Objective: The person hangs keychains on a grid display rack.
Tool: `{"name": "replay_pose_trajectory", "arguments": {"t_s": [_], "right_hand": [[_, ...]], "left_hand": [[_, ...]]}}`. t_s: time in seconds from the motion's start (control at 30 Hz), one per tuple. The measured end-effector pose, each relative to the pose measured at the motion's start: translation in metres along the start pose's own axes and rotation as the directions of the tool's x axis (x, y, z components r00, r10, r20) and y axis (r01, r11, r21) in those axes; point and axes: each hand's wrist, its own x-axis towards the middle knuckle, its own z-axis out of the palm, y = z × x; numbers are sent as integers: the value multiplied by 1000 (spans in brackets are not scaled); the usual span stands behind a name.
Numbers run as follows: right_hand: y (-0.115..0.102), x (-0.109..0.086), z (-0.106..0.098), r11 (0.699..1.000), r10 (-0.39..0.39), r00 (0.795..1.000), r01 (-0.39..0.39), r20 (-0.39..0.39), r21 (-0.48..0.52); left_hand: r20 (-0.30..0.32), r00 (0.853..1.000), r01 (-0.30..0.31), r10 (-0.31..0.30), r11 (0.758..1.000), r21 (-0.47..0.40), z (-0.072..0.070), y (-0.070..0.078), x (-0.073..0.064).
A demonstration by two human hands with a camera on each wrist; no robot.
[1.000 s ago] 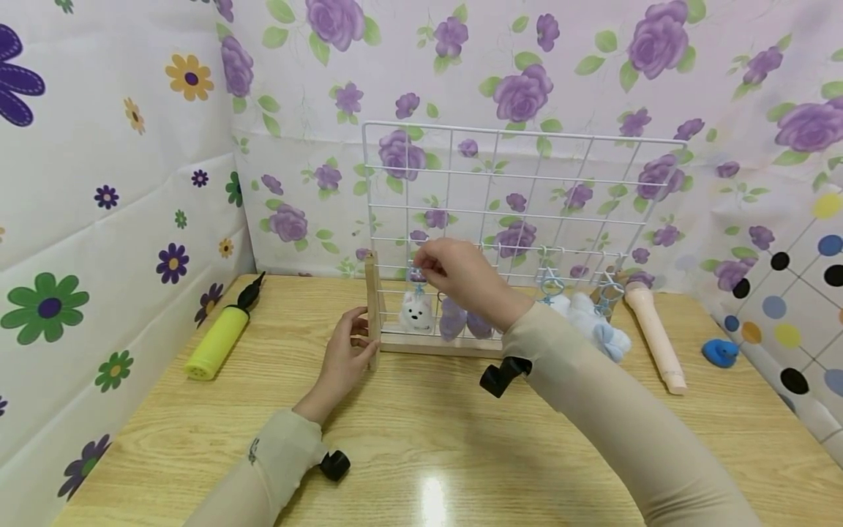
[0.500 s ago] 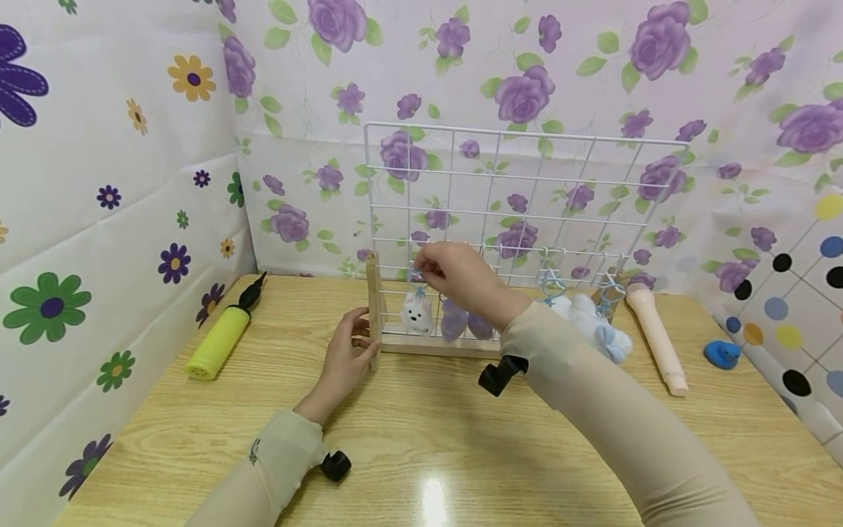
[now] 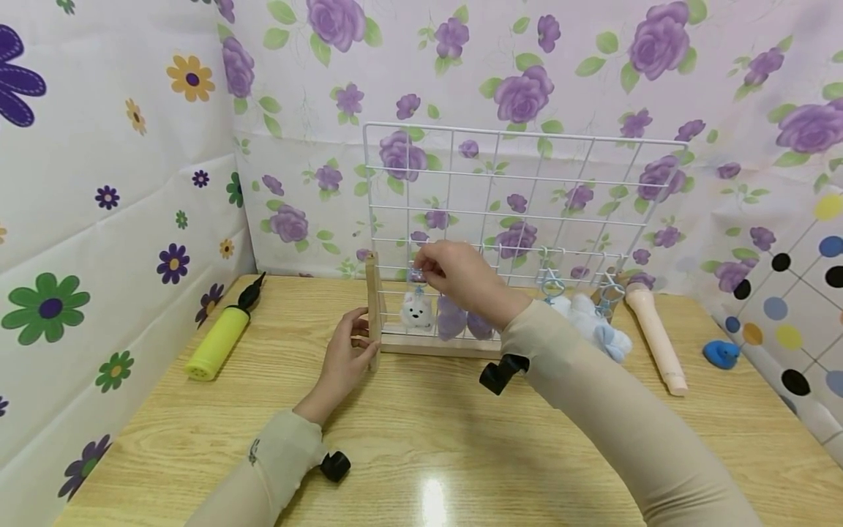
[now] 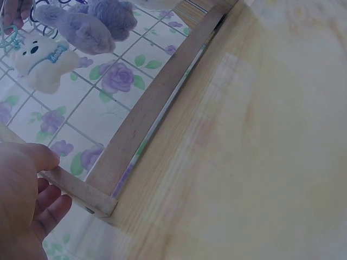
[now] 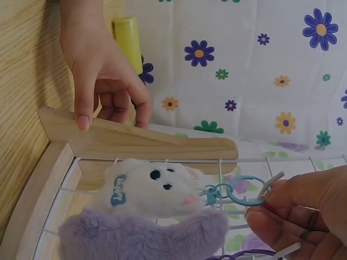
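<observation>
In the head view my left hand (image 3: 345,353) grips the wooden side piece (image 3: 373,307) of a white wire grid rack (image 3: 494,174), thumb in front and fingers behind. My right hand (image 3: 461,274) is at a lower bar of the grid. Seen from the right wrist, its thumb and fingers pinch a blue key ring (image 5: 246,190) beside a white hook (image 5: 271,183). From this ring hangs a white plush dog keychain (image 5: 145,187) with a blue band. Right beside it hangs a fluffy purple plush (image 5: 143,234), partly behind my right hand in the head view.
White plush keychains (image 3: 582,322) with blue rings hang at the rack's right end. A pale pink stick-like object (image 3: 656,338) and a small blue toy (image 3: 721,353) lie at right. On the left lies a yellow hand pump (image 3: 220,342). Flowered cloth hangs behind.
The white plush dog tilted a little and has swung back nearly straight. Both hands stay where they were.
</observation>
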Motion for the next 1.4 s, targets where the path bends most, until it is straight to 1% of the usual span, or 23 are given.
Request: {"name": "replay_pose_trajectory", "arguments": {"t_s": [0.07, 0.17, 0.5, 0.67, 0.77, 0.87, 1.03, 1.13, 1.2, 1.3, 1.4], "right_hand": [[0, -1, -1, 1000, -6, 1000, 6, -7, 6], [0, -3, -3, 1000, -14, 1000, 14, -17, 23], [-5, -13, -10, 998, -19, 996, 25, -89, 61], [-6, -19, -12, 994, -61, 991, 71, -117, 83], [-5, -26, -12, 992, -79, 990, 90, -116, 90], [-4, -32, -12, 993, -83, 991, 92, -108, 79], [0, -43, -11, 992, -88, 989, 97, -115, 77], [3, -51, -10, 993, -91, 988, 100, -121, 69], [5, -56, -8, 992, -105, 986, 113, -131, 54], [7, -63, -6, 989, -137, 978, 144, -159, 29], [10, -72, -4, 985, -166, 968, 170, -190, 3]], "left_hand": [[0, 1000, -1, 1, 1000, -5, 1, 3, -1], [0, 1000, -8, 8, 1000, -6, 1, 3, -1], [1, 999, -52, 52, 999, -13, -4, -11, 2], [-6, 998, -60, 60, 998, 15, -6, -14, 2], [-14, 999, -47, 48, 999, 22, -7, -17, 2], [-23, 999, -36, 37, 999, 22, -8, -17, 3], [-54, 995, -81, 86, 993, 91, -12, -13, 5], [-87, 986, -123, 140, 977, 172, -15, -10, 5], [-108, 976, -158, 187, 960, 232, -16, -8, 4], [-136, 949, -227, 284, 916, 332, -18, -5, 4], [-149, 913, -291, 380, 861, 418, -19, -1, 5]]}}
